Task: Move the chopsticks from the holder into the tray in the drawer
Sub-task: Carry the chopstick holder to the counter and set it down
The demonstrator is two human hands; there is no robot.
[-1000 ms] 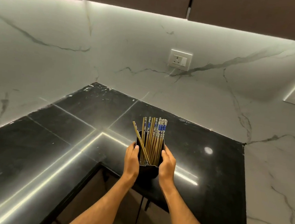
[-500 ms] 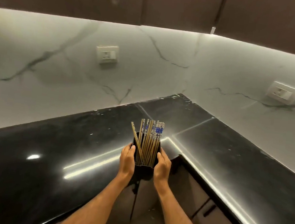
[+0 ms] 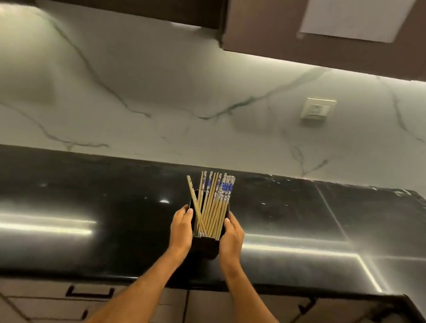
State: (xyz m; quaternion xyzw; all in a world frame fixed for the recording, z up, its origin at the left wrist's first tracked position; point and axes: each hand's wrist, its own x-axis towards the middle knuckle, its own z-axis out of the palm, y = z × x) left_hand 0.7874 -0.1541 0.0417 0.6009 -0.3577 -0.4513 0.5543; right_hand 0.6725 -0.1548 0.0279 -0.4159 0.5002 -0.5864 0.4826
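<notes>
A black holder (image 3: 204,246) full of several wooden chopsticks (image 3: 213,204) with blue-and-white tops sits between both my hands above the black countertop. My left hand (image 3: 181,228) grips its left side and my right hand (image 3: 232,236) grips its right side. One chopstick leans to the left across the others. Closed drawers (image 3: 90,293) with black handles lie under the counter edge; no tray shows.
The glossy black countertop (image 3: 68,211) runs left to right and turns a corner at the right (image 3: 392,274). A white marble backsplash with a wall socket (image 3: 317,112) stands behind it. Dark upper cabinets (image 3: 275,19) hang overhead.
I have turned left along the counter with the holder in both hands. The corner of the worktop has slid from the middle of the view to the right, and the lower drawers have come into sight.
</notes>
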